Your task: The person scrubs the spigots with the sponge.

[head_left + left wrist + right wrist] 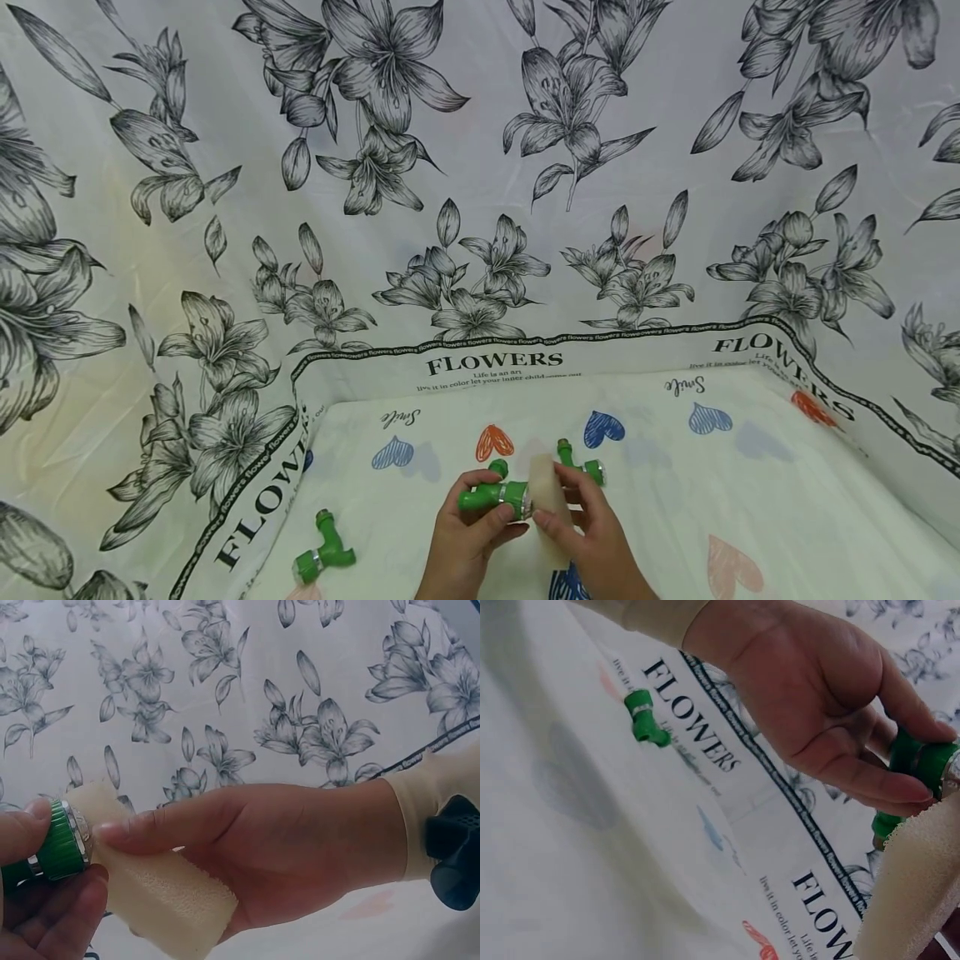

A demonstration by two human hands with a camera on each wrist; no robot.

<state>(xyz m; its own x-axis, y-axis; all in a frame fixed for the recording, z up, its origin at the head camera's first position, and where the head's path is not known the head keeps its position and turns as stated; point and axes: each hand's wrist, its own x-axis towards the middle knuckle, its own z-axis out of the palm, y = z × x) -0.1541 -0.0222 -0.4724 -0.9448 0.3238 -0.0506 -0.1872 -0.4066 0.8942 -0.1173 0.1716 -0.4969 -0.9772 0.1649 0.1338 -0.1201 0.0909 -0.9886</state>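
Near the front middle, my left hand [461, 537] grips a green plastic tap [480, 497] with silvery rings, its round end turned to the right. My right hand [603, 537] holds a cream-coloured sponge block [545, 483] between thumb and fingers. In the left wrist view, the sponge [169, 896] lies against the ringed end of the tap [64, 844], beside the right thumb. From the right wrist, the left hand [817, 712] is seen with its fingers around the tap [922, 765]; the right hand is mostly out of that view.
A second green tap [327, 550] lies on the white heart-print cloth [660, 517] to the left. Another green tap [592, 472] lies just behind the right hand, partly hidden. Flower-print curtains [480, 183] rise at the back and sides.
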